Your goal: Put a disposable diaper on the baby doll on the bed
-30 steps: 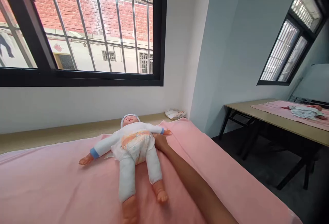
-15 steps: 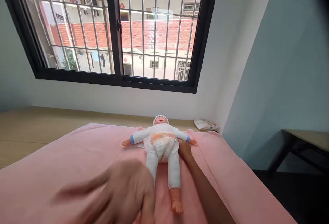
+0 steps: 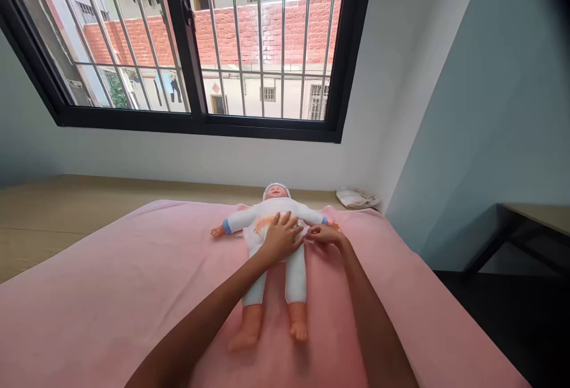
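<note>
A baby doll [image 3: 285, 205] in white clothes and a cap lies on its back, arms spread and feet toward me. Around its hips is a white diaper [image 3: 264, 222] with an orange band, partly covered by my hand. My left hand [image 3: 281, 239] lies flat across the diaper's front, fingers stretched out. At the doll's hip on the right, my right hand [image 3: 326, 234] has its fingers pinched together at the diaper's side edge. The exact bit between those fingertips is too small to make out.
A pink cloth [image 3: 146, 281] spreads under the doll. Behind it runs a wooden surface [image 3: 40, 215], with a folded diaper-like item [image 3: 356, 199] near the wall corner. A barred window [image 3: 200, 123] is above. To the right stands a dark-legged table [image 3: 534, 218].
My left hand has moved forward from the near foreground and now rests on the diaper. My right hand stays at the doll's side, fingers now visible and pinched. The camera has tilted down slightly.
</note>
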Demonstrator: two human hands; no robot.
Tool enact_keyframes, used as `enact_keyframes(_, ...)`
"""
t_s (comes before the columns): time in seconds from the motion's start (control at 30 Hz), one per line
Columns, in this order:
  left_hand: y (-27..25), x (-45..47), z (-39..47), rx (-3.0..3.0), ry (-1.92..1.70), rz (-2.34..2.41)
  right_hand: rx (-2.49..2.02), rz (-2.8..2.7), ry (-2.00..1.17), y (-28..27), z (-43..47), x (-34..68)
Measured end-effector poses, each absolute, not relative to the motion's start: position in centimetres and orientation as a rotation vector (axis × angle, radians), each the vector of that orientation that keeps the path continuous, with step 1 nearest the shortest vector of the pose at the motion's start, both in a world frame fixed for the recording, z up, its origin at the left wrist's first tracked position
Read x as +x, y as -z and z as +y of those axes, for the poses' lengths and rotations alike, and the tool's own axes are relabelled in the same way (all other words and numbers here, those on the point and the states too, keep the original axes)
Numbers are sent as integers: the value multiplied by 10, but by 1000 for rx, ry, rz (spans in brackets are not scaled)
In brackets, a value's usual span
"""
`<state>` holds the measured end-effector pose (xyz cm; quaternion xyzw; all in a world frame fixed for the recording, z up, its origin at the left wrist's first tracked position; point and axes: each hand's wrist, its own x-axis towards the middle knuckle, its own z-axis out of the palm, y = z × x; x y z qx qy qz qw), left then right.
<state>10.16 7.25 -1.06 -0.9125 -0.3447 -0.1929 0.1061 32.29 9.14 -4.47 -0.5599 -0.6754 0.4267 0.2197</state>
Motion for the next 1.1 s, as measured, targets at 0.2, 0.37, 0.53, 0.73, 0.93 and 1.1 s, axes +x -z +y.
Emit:
enact_keyframes(0.2, 10, 108, 74, -2613, 532, -1113, -1442, -1897, -1221, 8, 77, 332)
enact_keyframes(0.37, 17, 111, 70, -2549, 528, -1043, -1447, -1826, -1149, -4, 75, 324)
enact_keyframes(0.53, 19, 120, 55, -2450, 548, -981, -1438, -1778, -1078, -5, 80, 311)
enact_keyframes(0.73, 14, 124, 39, -2404, 552, -947, -1481, -1822, -1040, -8, 80, 310)
enact_keyframes(0.93, 14, 123, 45, -2313, 596, -1140, -1538, -1782, -1096, -12, 72, 309)
enact_keyframes(1.1, 12, 121, 51, -2266, 581, -1217, -1585, -1738, -1129, -14, 70, 307)
